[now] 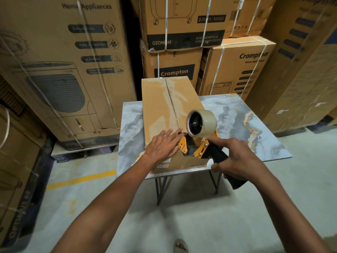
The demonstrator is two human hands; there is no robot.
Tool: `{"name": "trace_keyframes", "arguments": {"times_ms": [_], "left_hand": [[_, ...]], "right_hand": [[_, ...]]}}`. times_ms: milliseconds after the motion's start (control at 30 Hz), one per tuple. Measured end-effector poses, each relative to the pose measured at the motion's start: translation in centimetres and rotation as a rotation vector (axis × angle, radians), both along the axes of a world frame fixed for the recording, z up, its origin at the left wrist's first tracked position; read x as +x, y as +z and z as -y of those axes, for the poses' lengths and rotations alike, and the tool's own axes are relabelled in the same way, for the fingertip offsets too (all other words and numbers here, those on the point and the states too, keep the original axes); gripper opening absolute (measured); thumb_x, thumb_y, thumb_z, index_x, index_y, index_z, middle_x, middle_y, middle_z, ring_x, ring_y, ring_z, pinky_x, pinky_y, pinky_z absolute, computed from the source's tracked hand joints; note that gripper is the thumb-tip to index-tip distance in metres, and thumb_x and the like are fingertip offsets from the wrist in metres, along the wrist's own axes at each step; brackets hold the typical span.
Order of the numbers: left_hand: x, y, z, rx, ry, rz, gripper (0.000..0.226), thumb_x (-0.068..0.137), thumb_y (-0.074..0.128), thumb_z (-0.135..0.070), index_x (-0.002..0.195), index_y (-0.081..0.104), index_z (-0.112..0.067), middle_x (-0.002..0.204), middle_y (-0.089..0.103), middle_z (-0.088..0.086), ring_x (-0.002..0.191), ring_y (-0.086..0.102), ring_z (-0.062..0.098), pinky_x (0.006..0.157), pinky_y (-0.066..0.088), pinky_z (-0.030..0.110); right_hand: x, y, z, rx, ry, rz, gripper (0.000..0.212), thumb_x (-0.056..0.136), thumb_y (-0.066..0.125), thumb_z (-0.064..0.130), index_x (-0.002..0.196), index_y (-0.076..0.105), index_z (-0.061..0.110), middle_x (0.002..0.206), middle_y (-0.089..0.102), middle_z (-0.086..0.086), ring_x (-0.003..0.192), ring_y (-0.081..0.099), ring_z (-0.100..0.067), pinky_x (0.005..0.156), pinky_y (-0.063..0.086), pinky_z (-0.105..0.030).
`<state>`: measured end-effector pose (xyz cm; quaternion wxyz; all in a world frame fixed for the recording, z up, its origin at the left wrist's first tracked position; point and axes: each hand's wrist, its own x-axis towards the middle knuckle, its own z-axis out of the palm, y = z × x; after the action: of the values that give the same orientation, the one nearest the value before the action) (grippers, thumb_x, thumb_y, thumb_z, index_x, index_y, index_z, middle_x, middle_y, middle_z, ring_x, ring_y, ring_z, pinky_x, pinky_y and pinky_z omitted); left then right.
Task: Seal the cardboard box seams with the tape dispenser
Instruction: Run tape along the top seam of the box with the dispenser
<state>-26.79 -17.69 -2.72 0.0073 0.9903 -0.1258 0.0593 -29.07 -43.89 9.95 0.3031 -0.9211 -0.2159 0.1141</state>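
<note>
A long plain cardboard box (160, 103) lies lengthwise on a marble-patterned table (242, 125), its centre seam running away from me with old tape marks along it. My left hand (162, 145) rests flat, fingers straight, on the box's near end just left of the seam. My right hand (237, 159) grips the black handle of an orange tape dispenser (198, 141), index finger stretched along its frame. The dispenser's mouth sits at the near end of the seam, and its clear tape roll (200, 123) stands above the box top.
Tall stacks of strapped appliance cartons (60, 66) wall in the table on the left, back (175, 35) and right (300, 70). The table stands on thin metal legs (161, 187) on a grey floor with a yellow line (80, 179). My sandalled foot (180, 246) shows at the bottom edge.
</note>
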Motion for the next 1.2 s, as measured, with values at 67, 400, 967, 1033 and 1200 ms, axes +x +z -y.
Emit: {"name": "trace_keyframes", "arguments": {"times_ms": [67,400,967,1033,1200], "left_hand": [[-0.1,0.3,0.0,0.01,-0.002,-0.017,0.063,0.106,0.037,-0.041,0.162,0.011,-0.027,0.17,0.009,-0.006,0.151,0.027,0.029,0.112,0.039,0.048],[0.0,0.3,-0.4,-0.064,0.029,-0.065,0.076,0.095,0.044,-0.061,0.161,0.018,-0.032,0.169,0.013,-0.009,0.15,0.031,0.03,0.109,0.041,0.054],[-0.3,0.8,0.5,0.039,0.064,-0.081,0.058,0.108,0.037,-0.042,0.161,0.019,-0.026,0.165,0.03,-0.003,0.149,0.031,0.034,0.105,0.046,0.05],[-0.6,1.1,0.6,0.03,0.047,-0.006,0.054,0.104,0.05,-0.037,0.155,0.038,-0.021,0.153,0.05,0.003,0.138,0.048,0.037,0.092,0.054,0.051],[-0.7,1.0,0.3,0.071,-0.008,0.116,0.05,0.089,0.076,-0.031,0.135,0.063,-0.017,0.12,0.073,0.005,0.109,0.069,0.038,0.064,0.061,0.046]], "right_hand": [[0.1,0.0,0.1,-0.001,0.0,-0.006,0.08,0.066,0.085,0.008,0.138,0.06,0.032,0.103,0.065,0.008,0.082,0.058,-0.005,0.059,0.039,0.003],[0.4,0.1,0.2,0.0,-0.013,-0.045,0.082,0.068,0.087,0.008,0.14,0.057,0.032,0.112,0.062,0.008,0.093,0.055,-0.007,0.056,0.039,0.003],[0.8,0.1,0.4,-0.013,-0.009,-0.051,0.084,0.066,0.089,0.011,0.14,0.057,0.034,0.119,0.065,0.007,0.092,0.059,-0.008,0.064,0.04,-0.004],[0.8,0.1,0.3,-0.006,-0.007,-0.065,0.086,0.066,0.09,0.011,0.141,0.056,0.034,0.119,0.065,0.006,0.095,0.059,-0.01,0.073,0.045,-0.013],[0.7,0.1,0.4,0.005,-0.007,-0.074,0.086,0.066,0.091,0.01,0.141,0.056,0.034,0.118,0.062,0.008,0.097,0.058,-0.011,0.076,0.047,-0.019]]}}
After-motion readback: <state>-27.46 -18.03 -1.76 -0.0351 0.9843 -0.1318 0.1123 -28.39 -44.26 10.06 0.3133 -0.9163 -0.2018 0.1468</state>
